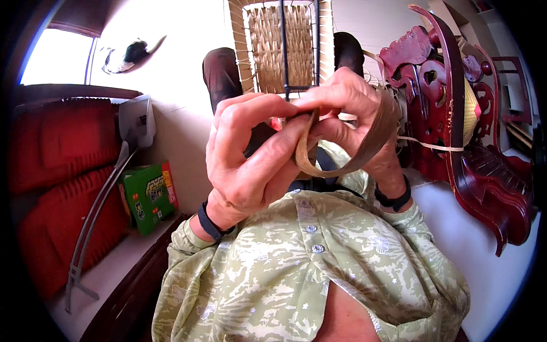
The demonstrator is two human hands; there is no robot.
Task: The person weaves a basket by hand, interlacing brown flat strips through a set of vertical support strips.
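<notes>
Both my hands are raised close together in front of my chest. A flat brown strip [373, 137] curls in a loop below and to the right of the fingers. My left hand [250, 145] pinches the strip between thumb and forefinger near the loop's left end. My right hand [347, 105] is closed on the strip too, its fingertips meeting those of the left, and the strip passes over its outer side. Just beyond the hands a woven tan basket [327, 40] with dark metal bars [284, 45] rests between my knees. My fingers hide part of the strip and the basket's near end.
To the right stands a carved dark-red wooden chair [456, 114] with a pale band [430, 145] tied round it. On the left are red cushions [68, 148], a green box [147, 199] and a grey metal stand [94, 211]. A black-and-white animal [128, 56] lies on the floor farther off.
</notes>
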